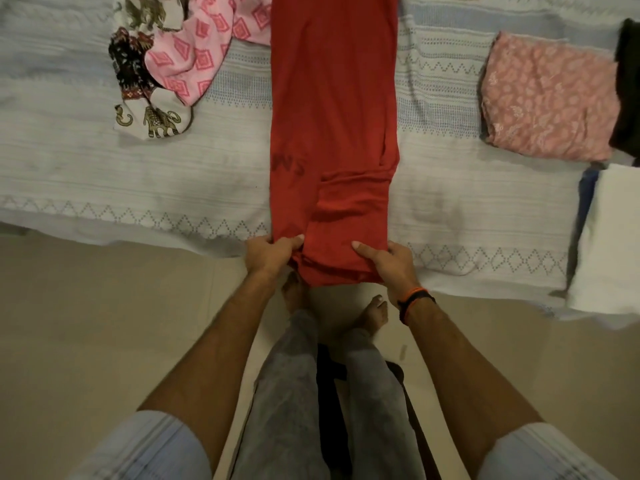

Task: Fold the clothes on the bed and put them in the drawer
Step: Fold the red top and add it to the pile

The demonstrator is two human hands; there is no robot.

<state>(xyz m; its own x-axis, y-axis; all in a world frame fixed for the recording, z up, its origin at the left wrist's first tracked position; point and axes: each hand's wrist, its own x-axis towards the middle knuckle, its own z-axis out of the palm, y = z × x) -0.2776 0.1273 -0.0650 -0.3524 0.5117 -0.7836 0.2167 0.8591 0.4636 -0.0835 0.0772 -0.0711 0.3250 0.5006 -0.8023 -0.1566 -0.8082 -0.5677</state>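
A red garment (332,98) lies on the bed as a long narrow strip, folded lengthwise, running from the near edge to the far side. Its near end hangs slightly over the bed's edge. My left hand (270,252) grips the near left corner of the red cloth, thumb on top. My right hand (388,261) grips the near right corner, thumb pressed on the fabric. No drawer is in view.
The bed (86,174) wears a white and pale-blue woven cover. An unfolded pink patterned cloth (201,53) and an elephant-print cloth (152,116) lie at the left. A folded pink garment (550,98), a dark cloth (628,88) and a white folded piece (609,237) sit at the right. Beige floor below.
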